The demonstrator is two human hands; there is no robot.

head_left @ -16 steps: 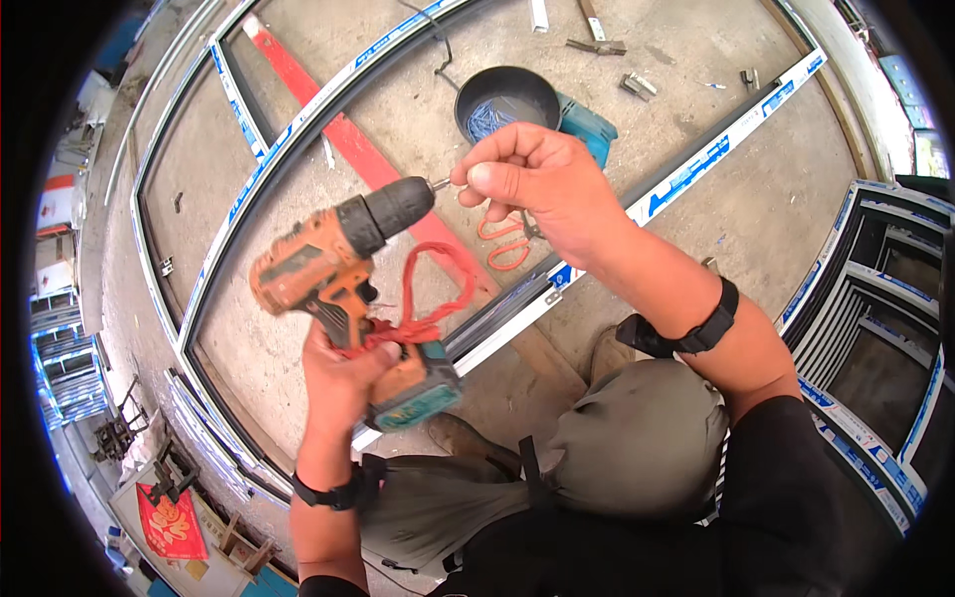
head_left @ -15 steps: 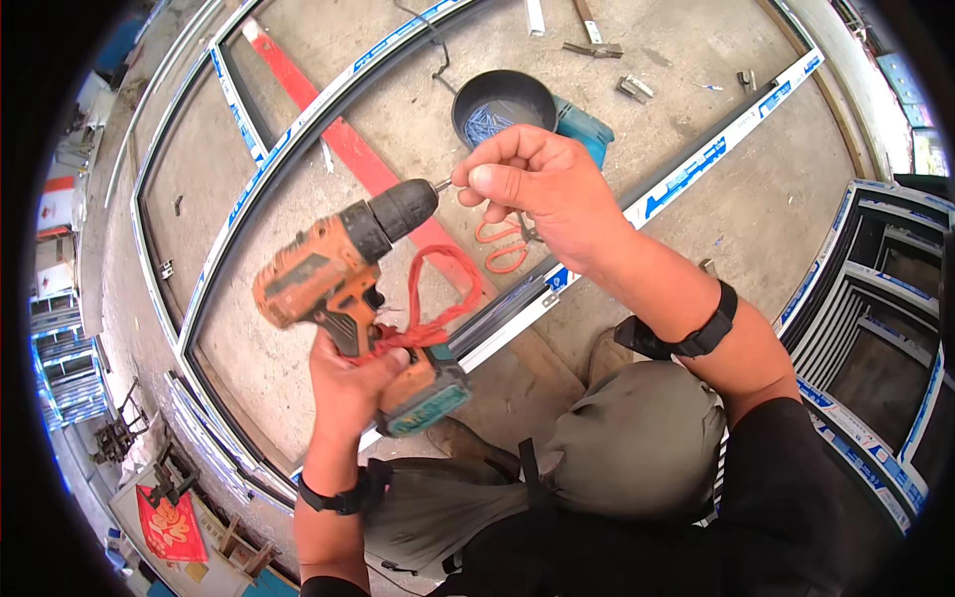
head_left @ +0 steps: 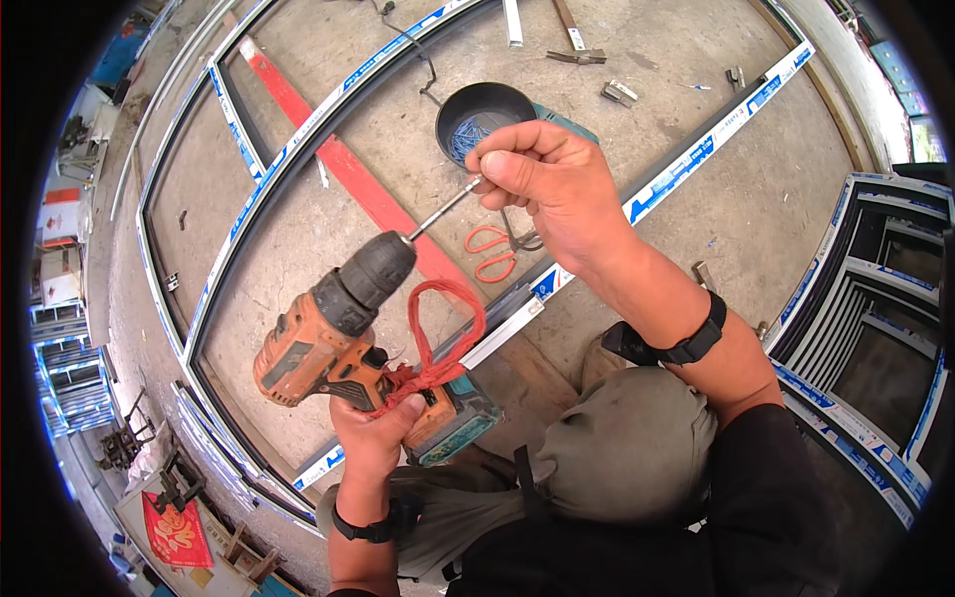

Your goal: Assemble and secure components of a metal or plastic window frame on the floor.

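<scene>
My left hand [head_left: 376,435] is wrapped round the lower grip of an orange and black cordless drill [head_left: 323,343], with a teal battery at its base and a red cloth loop [head_left: 477,308] tied to it. The drill's chuck points up and to the right. From the chuck sticks a long thin metal bit [head_left: 445,212]. My right hand [head_left: 557,194] pinches the far tip of this bit between thumb and fingers; whether a small screw sits there too, I cannot tell. Beyond the right hand stands a black bowl [head_left: 509,96] with blue screws or nails [head_left: 471,136] in it.
Orange-handled scissors [head_left: 490,255] lie on the floor below my right hand. A large metal frame [head_left: 298,149] with blue-white film surrounds the work. A red bar [head_left: 363,184] crosses it. Farther off lies a hammer [head_left: 580,57]. More frames [head_left: 863,398] lean at the right.
The drill has dropped lower and away from my right hand, so much more of the bit shows between chuck and fingers. My right hand still pinches at the tip.
</scene>
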